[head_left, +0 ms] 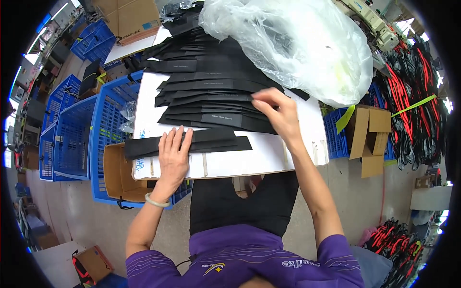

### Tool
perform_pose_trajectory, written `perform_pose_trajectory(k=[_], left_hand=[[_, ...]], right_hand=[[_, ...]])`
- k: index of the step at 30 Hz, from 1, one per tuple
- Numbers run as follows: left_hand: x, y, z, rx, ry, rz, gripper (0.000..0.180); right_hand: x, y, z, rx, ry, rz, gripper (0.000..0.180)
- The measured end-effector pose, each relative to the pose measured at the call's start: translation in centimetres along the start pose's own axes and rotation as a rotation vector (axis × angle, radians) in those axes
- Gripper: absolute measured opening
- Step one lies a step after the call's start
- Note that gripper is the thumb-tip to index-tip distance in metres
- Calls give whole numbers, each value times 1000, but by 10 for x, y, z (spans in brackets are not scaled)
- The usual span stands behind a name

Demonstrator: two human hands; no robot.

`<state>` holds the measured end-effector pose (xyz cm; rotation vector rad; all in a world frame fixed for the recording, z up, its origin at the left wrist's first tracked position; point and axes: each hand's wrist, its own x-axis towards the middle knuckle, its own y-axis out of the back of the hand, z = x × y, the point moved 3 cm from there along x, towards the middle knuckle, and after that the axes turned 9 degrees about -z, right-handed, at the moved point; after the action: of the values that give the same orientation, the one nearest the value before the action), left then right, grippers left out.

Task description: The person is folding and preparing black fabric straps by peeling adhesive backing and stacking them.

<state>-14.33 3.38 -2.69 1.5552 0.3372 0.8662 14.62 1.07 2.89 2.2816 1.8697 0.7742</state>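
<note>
"What fills the scene?"
"A white, flat-topped table (245, 163). On its far right lies a crumpled, translucent plastic bag (307, 57). Beside and partly under that, overlapping rows of long, black, fabric-like strips (192, 87) spread across the middle. Nearer, at left, a small stack of flat black strips (216, 139) overhangs the table's left edge."

"And the hands?"
"The left hand (173, 154) rests on the small stack, fingers extended, pressing rather than clenched. The right hand (282, 113) is bent at the rows' right end, thumb and forefinger close together; I cannot tell whether they pinch a strip."

"Which step?"
"Seemingly separating strips; the next move calls for a grip on just one."
</note>
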Motion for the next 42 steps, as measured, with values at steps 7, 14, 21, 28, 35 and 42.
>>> perform_pose_trajectory(k=[7, 14, 21, 28, 35, 42], left_hand=[[-1, -6, 6, -34, -12, -20, 57], [3, 25, 16, -320, 47, 148, 58], [88, 46, 62, -2230, 248, 209, 29], [93, 32, 102, -2184, 292, 191, 25], [98, 44, 124, -2167, 194, 108, 22], [105, 32, 143, -1997, 401, 323, 14]], right_hand=[[75, -55, 29, -689, 203, -150, 16], [59, -31, -24, -129, 80, -43, 14], [-22, -2, -64, 65, -179, -234, 20], [-72, 17, -55, 160, -259, -45, 21], [-93, 34, -46, 219, -245, -105, 19], [-98, 31, -27, 182, -263, -38, 18]])
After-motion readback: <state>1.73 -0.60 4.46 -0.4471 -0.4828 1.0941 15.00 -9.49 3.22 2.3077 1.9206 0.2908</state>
